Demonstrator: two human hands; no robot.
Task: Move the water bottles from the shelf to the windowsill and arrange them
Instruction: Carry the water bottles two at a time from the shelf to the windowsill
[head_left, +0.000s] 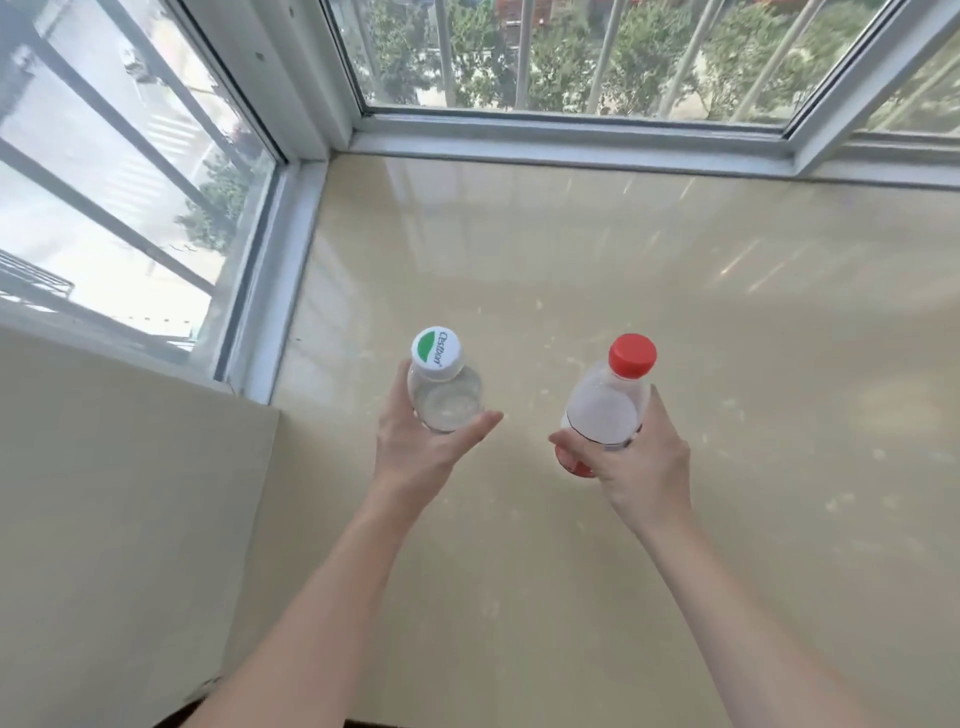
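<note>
I see a white window frame (571, 140) running along the far side and turning down the left side, with a thick white corner post (280, 73) where the two parts meet. Behind the far glass stand pale vertical bars (608, 52), and behind them green trees (561, 62). Through the left pane (104, 171) I see a bright street, where a small car (132, 62) shows blurred. At lower left is a plain cream wall (119, 493).

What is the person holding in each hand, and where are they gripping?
The left hand grips a white-and-green-capped bottle around its body; the right hand grips a red-capped bottle around its body, both below the caps.
</note>
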